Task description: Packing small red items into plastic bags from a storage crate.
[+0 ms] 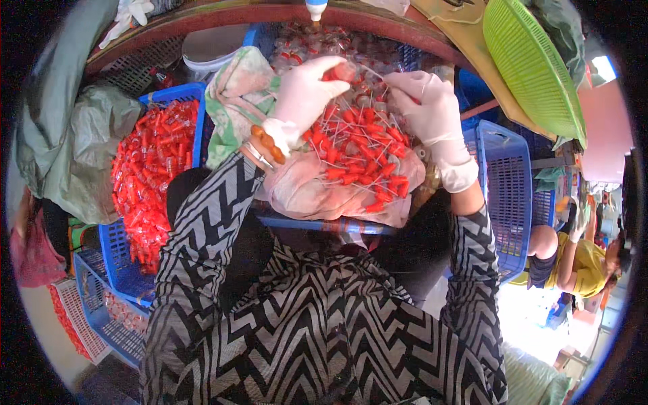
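Handling: small red-capped pieces with thin wire stems (358,145), judged light, stiff, prickly; best pinched at the cap | Place: heaped on a pale cloth (304,196) in the lap, centre | Left hand (304,94): gloved, pinching one red piece at the heap's far-left edge | Right hand (428,108): gloved, fingertips closed on a stem at the heap's far-right edge | Left: blue basket (182,91) of similar red pieces

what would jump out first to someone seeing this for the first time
The heap of small red parts with thin white stems, piled on a pale plastic sheet at centre, draws the eye first, with the gloved left hand and right hand working at its top. To the left, a blue basket brims with more red pieces. A bright green basket tilts at the upper right.
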{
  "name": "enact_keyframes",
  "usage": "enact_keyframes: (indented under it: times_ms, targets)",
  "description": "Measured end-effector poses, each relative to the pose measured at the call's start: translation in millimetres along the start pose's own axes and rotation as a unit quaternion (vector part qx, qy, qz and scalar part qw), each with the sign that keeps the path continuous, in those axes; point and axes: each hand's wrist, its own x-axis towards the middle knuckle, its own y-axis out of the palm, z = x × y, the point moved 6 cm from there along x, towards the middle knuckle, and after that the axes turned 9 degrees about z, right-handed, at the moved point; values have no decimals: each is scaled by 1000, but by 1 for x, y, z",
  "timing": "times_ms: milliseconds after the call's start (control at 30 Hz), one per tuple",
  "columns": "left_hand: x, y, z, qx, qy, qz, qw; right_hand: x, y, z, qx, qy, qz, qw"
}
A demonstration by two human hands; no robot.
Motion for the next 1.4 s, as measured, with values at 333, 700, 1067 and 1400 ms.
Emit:
enact_keyframes:
  times_ms: [333, 700, 1067, 1400]
  targets:
    - [-7, 8, -24, 198, 67, 20, 978, 0, 8, 28, -282, -93, 71, 952]
    - [-4, 25, -20, 187, 74, 73, 977, -10, 7, 32, -246, -82, 103, 960]
    - [-14, 32, -21, -36, 12, 146, 989, -25, 17, 17, 105, 70, 30, 992]
    - [-28, 56, -20, -242, -159, 245, 925, -49, 25, -1, 238, 200, 111, 944]
